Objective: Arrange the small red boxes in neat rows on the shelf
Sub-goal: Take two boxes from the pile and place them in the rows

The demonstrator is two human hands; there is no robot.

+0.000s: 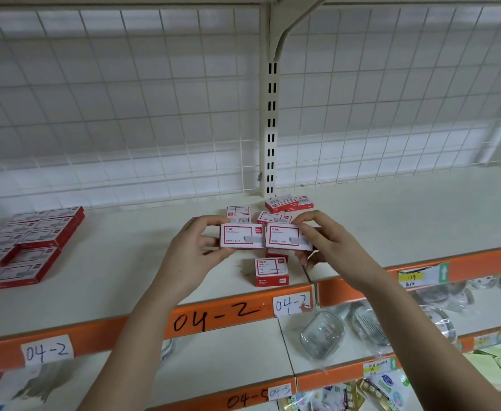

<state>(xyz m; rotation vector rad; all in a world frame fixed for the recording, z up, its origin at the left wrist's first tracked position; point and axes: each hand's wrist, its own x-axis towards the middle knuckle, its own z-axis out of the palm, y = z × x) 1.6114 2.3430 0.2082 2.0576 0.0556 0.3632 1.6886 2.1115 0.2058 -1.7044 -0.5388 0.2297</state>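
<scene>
My left hand (195,247) grips one small red-and-white box (241,236) and my right hand (323,241) grips a second one (284,236). Both boxes are held side by side, label up, above the white shelf (130,280). Below them a loose pile of the same boxes lies scattered: one stack (270,272) near the front edge, others (287,202) toward the back upright. At the far left, several boxes (26,244) lie in neat flat rows.
A wire grid back panel (124,114) and a slotted upright post (270,123) close the shelf behind. The orange front rail (213,317) carries "04-2" labels. The lower shelf holds a glass jar (321,333) and plastic-wrapped goods.
</scene>
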